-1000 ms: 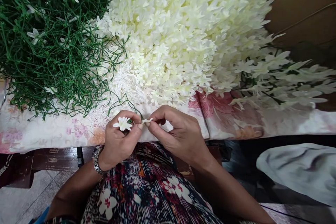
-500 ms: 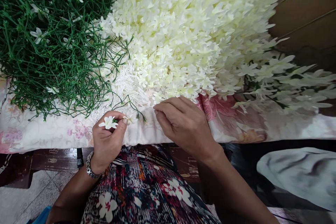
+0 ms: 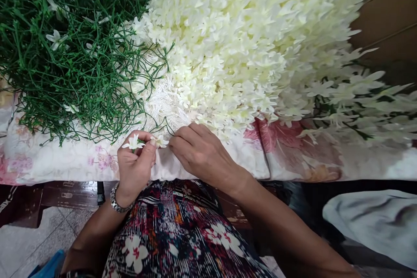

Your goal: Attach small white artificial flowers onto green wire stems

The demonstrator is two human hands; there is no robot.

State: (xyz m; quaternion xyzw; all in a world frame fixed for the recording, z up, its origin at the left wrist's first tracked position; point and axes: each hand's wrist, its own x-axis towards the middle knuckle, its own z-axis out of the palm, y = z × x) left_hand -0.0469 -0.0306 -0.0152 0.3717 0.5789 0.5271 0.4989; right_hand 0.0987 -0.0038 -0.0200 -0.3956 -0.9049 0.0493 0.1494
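Observation:
My left hand (image 3: 136, 166), with a metal-band watch on its wrist, is closed around a small artificial flower stem. One white blossom (image 3: 133, 142) sticks out over the curled fingers. A second, paler blossom (image 3: 159, 140) is pinched between thumb and forefinger. Close to its right side, my right hand (image 3: 202, 155) has its fingers pressed together. What those fingertips hold, if anything, is hidden. A thin green stem (image 3: 166, 127) lies just behind them, running out from the green heap.
Tangled green plastic stems (image 3: 74, 65) are heaped at the left, with a few white blossoms among them. White petals (image 3: 228, 43) pile high at the middle. Finished-looking white flower sprays (image 3: 352, 100) lie right. A floral cloth (image 3: 71, 160) covers the table; a brown box (image 3: 387, 17) stands behind.
My right hand has moved left, bringing its pinched fingers beside the blossom in my left hand. My left hand keeps its hold. The whole view has shifted slightly.

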